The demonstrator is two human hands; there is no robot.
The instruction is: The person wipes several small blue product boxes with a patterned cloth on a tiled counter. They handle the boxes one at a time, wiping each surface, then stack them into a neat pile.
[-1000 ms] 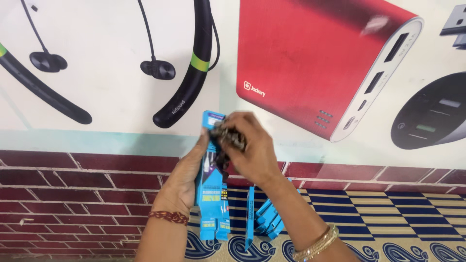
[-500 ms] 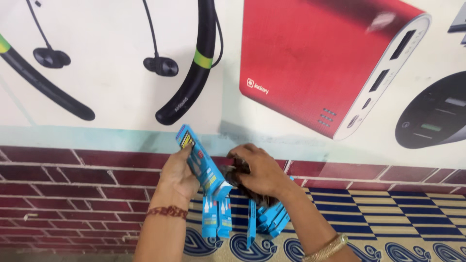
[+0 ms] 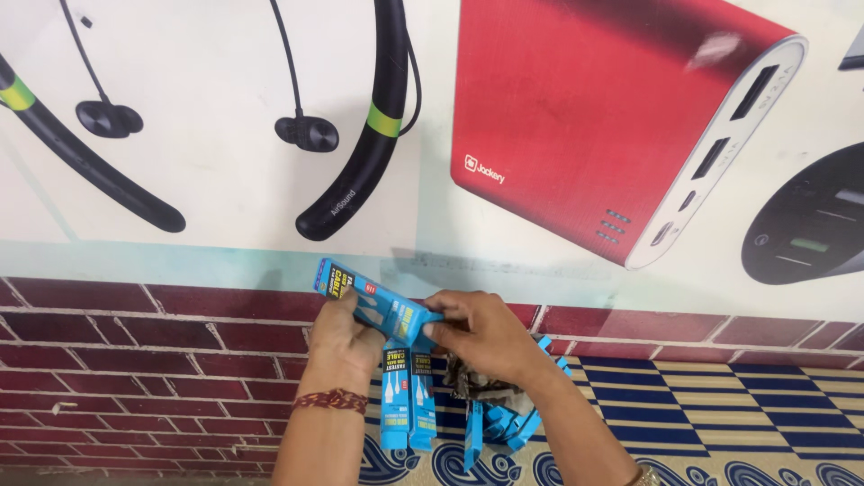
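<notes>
Since half a second ago, both hands are sinking a little and closing on each other, and the blue box (image 3: 376, 301) is tipping further from upright, now lying close to level with its far end raised toward the upper left.

Its long axis is running from upper left down to lower right, across the front of the brick wall (image 3: 153, 360). The left hand (image 3: 346, 340) is cupping it from beneath, fingers curled around the underside near the middle, thumb pressing on top. The right hand (image 3: 490, 337) is meeting the box at its lower right end, fingertips pinching that end, so the box is bridging the two hands, and the right one is nearer the end flap. The right hand's lower fingers also seem to be clenching a dark bundle (image 3: 468, 378), perhaps a coiled cable, though it is too shadowed to be sure.

That box is slim, rectangular, glossy printed cardboard with crisp edges. More boxes (image 3: 407, 400) of the same kind are standing on end just below the hands, some leaning, on a patterned blue-and-white floor (image 3: 720, 423). A braided thread band (image 3: 331, 400) is circling the left wrist. Above the bricks, a smooth poster (image 3: 225, 108) is showing earphones and a red power bank.
</notes>
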